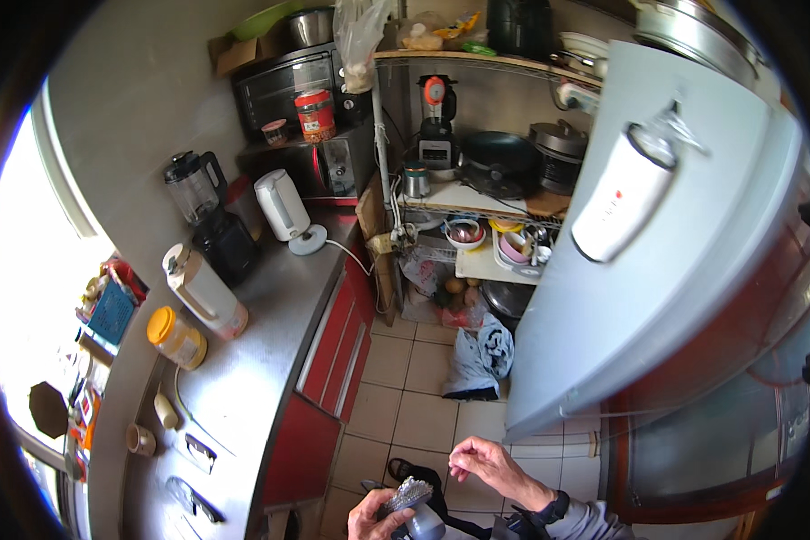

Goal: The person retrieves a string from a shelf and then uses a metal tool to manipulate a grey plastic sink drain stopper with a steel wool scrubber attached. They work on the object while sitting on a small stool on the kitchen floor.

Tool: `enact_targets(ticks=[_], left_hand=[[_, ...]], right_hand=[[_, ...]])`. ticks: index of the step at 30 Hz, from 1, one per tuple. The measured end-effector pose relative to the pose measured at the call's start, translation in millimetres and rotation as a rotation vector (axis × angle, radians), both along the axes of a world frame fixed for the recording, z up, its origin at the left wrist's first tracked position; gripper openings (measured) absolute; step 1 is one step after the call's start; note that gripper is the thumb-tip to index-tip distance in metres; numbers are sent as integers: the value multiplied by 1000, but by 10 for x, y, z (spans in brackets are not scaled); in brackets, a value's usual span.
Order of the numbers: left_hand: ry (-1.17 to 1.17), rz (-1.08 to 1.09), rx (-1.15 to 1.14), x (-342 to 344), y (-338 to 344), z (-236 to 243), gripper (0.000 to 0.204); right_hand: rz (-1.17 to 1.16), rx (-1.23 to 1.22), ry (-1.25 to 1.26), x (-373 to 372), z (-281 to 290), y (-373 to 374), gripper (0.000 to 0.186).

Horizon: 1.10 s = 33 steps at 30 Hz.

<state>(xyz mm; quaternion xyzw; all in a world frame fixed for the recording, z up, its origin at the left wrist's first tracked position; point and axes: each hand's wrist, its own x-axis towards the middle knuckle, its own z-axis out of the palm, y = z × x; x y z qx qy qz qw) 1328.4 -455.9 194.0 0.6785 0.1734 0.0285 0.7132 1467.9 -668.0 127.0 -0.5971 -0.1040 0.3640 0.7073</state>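
Note:
At the lower edge, my left hand (369, 516) is closed round a silvery, ridged thing (411, 494) that looks like crinkled metal or mesh; its exact kind is unclear. Just below it shows a smooth blue-grey rounded thing (426, 524), partly cut off by the frame; whether the two are joined I cannot tell. My right hand (493, 469) hovers to the right, apart from them, its fingers curled in toward the thumb. Anything between those fingertips is hidden. A dark band circles the right wrist, below a grey sleeve.
A steel counter (243, 396) on the left carries a white kettle (282, 205), a blender (209, 216), a jug (203, 290) and a yellow-lidded jar (176, 337). A fridge (675, 198) stands right. Ahead are loaded shelves (486, 56) and a plastic bag (477, 358) on tiles.

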Motion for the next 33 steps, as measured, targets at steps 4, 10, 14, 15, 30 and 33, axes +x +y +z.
enact_targets(ticks=[4, 10, 14, 15, 30, 33], left_hand=[[81, 137, -139, 587, 639, 182, 21], [77, 176, -66, 1217, 1341, 403, 23], [184, 247, -88, 1342, 1644, 301, 24], [160, 187, 76, 1366, 1705, 283, 26], [191, 730, -139, 3232, 1803, 888, 36], [204, 738, -137, 3577, 1827, 918, 36]], right_hand=[[-36, -51, -132, 921, -30, 814, 22], [-125, -19, -278, 2075, 237, 1570, 21], [-225, 48, -351, 2904, 447, 1816, 23], [-250, 61, -394, 3129, 486, 1873, 25], [-638, 266, -695, 6551, 1200, 2806, 26], [-702, 312, -684, 6930, 1460, 2901, 24]])
